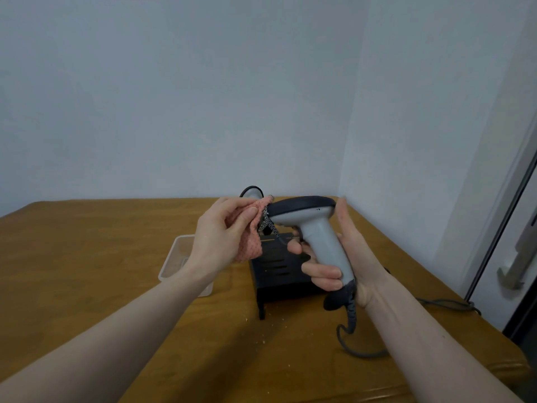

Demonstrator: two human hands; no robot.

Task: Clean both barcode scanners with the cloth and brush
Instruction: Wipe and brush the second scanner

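My right hand (340, 257) grips the grey handle of a barcode scanner (308, 216) with a dark top, held upright above the table. My left hand (220, 231) pinches a pink cloth (251, 228) and presses it against the scanner's front end. A grey cable (353, 338) hangs from the handle's base down to the table. Behind my left hand, part of a second scanner (251, 193) shows, mostly hidden. No brush is in sight.
A black slotted stand (279, 274) sits on the wooden table (101, 271) under the scanner. A clear plastic container (177, 257) lies to its left. Small crumbs dot the table near the stand. White walls meet in a corner behind; a door frame (517, 228) stands at right.
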